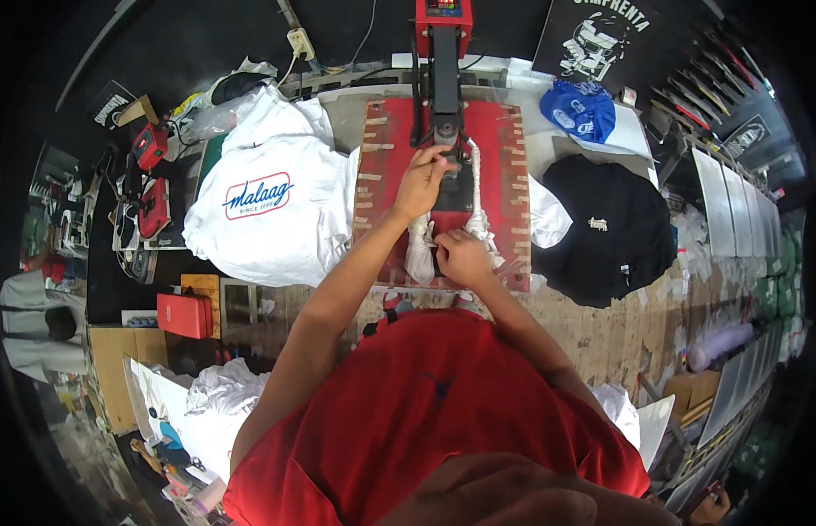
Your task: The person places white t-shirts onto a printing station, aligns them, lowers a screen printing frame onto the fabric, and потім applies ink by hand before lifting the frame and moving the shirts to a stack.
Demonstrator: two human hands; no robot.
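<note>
A red heat press [395, 188] stands in front of me, with pieces of tape along both sides of its wide plate. My left hand [420, 186] reaches up to its central column, fingers bent together at the grey metal knob [445, 134]; their tips are partly hidden. Lower down, my right hand [465, 259] is closed at the near end of the press handle [477, 180], which is wrapped in white cloth. The fingers hide the part they grip. Beside that hand, to its left, hangs another white wrapped bulge [419, 256] of the handle.
White printed T-shirts [276, 215] are heaped left of the press. Black garments [605, 232] lie to its right, below a blue cap [579, 111]. A smaller red press [152, 188] stands far left. A red case [184, 316] sits nearer me.
</note>
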